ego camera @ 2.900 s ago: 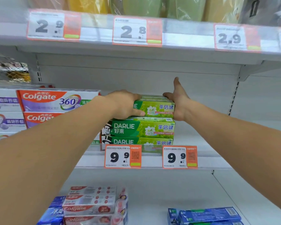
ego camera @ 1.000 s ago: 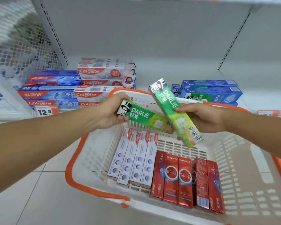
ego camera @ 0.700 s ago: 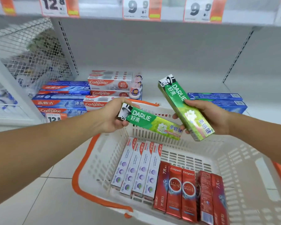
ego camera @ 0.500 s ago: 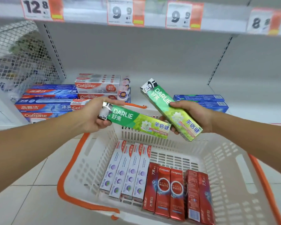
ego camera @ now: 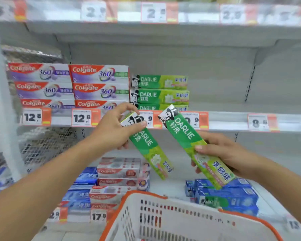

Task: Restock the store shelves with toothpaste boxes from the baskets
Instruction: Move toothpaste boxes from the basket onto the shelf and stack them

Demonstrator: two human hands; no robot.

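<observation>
Both green cardboard toothpaste boxes have been lifted from over the basket toward the middle shelf, and the view has been raised with them, so that only the rim of the white plastic basket with the orange edge (ego camera: pixel 181 206) is left at the bottom of the frame. The left green Darlie box (ego camera: pixel 147 146) is pinched near its top end by the left hand (ego camera: pixel 111 132), thumb on the face and fingers curled behind. The right green Darlie box (ego camera: pixel 195 145) is gripped around its lower half by the right hand (ego camera: pixel 222 153). Both boxes are held tilted in the air at the centre of the frame, just in front of the shelf edge with the price tags, and are not touching each other.

The stack of matching green Darlie boxes (ego camera: pixel 159 90) is seen on the middle shelf (ego camera: pixel 233 119), just above the held boxes, with purple-and-white Colgate 360 boxes (ego camera: pixel 99 84) touching its left side and bare shelf to its right.

The step in hand is judged to be placement. Each box should be turned level, printed face forward, and set squarely on the stack or just beside it on the right. One box at a time is advised, so that the stack is not knocked.
</observation>
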